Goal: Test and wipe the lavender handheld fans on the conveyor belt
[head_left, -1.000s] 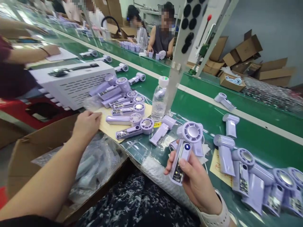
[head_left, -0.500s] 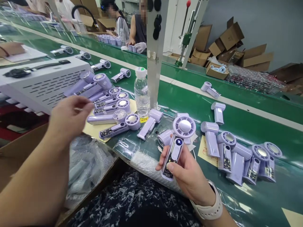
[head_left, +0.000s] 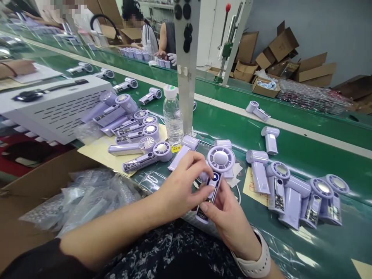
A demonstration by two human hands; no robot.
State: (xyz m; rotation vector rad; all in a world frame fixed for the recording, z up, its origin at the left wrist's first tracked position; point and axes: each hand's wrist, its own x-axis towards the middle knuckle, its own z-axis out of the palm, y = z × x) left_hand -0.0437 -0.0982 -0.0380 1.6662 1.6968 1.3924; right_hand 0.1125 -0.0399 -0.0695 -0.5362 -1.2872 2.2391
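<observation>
My right hand (head_left: 229, 217) grips the handle of a lilac handheld fan (head_left: 220, 162) held upright above the bench edge; a small display on its handle glows blue. My left hand (head_left: 186, 182) has its fingers closed in a pinch on the same handle, just below the round fan head. A row of similar fans (head_left: 142, 135) lies on yellow paper to the left. Several more fans (head_left: 293, 190) lie on the green belt to the right.
A water bottle (head_left: 173, 116) stands beside a grey metal post (head_left: 186, 66). A white vented case (head_left: 55, 106) sits at left. A cardboard box (head_left: 43, 182) of clear plastic bags (head_left: 87, 193) stands below the bench. People work across the green conveyor (head_left: 290, 143); cartons are piled at back right.
My left hand has come from the box at left across to the fan and closed on its handle. The view has shifted slightly left.
</observation>
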